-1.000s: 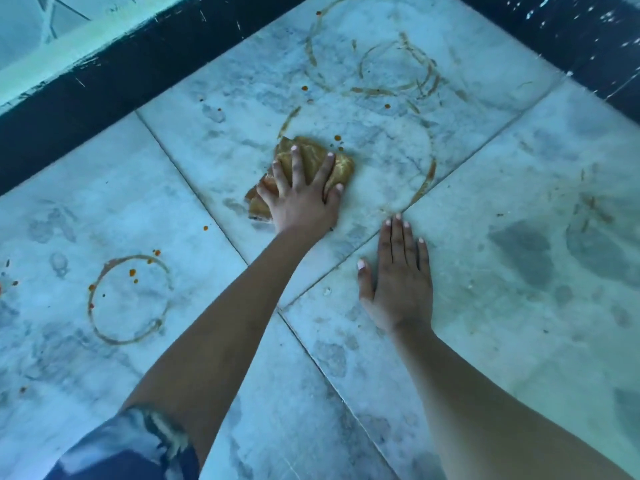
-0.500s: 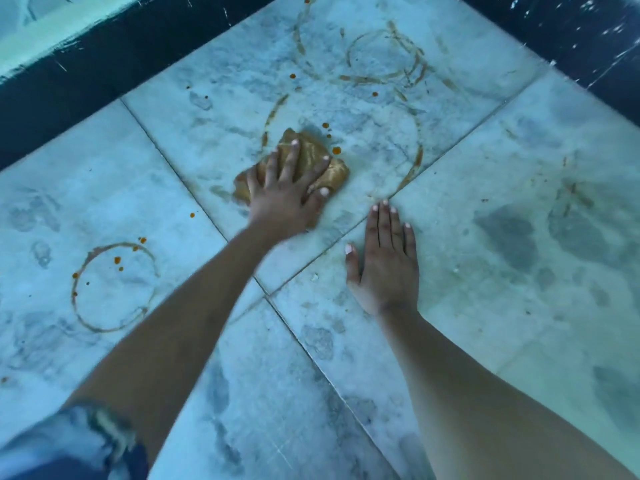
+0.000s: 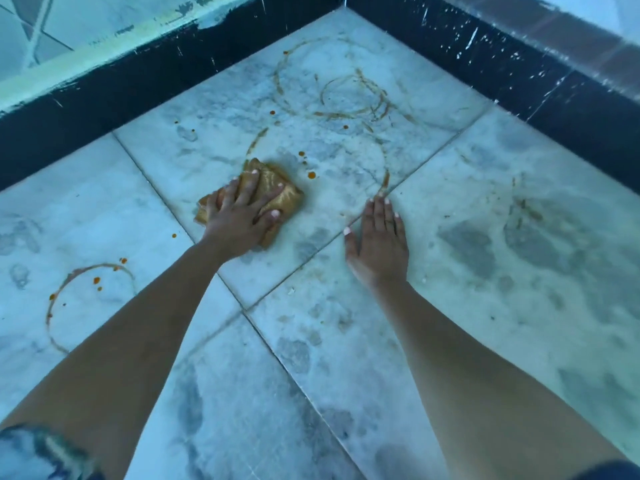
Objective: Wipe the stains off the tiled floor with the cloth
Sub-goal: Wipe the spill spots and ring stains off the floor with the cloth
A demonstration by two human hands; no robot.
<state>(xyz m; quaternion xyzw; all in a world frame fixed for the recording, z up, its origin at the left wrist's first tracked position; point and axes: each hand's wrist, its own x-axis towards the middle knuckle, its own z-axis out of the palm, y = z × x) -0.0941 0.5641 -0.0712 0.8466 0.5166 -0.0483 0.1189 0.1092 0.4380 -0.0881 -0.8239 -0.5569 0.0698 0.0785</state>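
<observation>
Mustard-brown cloth [image 3: 277, 188], rust-orange ring stains [image 3: 349, 98], pale grey-veined marble tiles [image 3: 485, 271], black skirting [image 3: 104, 109]

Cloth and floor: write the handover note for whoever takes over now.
The left hand presses flat on the cloth; the right hand rests flat on the floor, holding nothing.
Done: the ring by the cloth shows only as arcs.
Left: overlapping rings near the corner, orange drops beside the cloth, the ring on the left tile, smears on the right tile.

The left hand [image 3: 239, 216] presses a folded brown-stained cloth [image 3: 277, 192] onto the pale marbled tiled floor [image 3: 485, 271]; the right hand [image 3: 379, 244] lies flat just beside it.
</observation>
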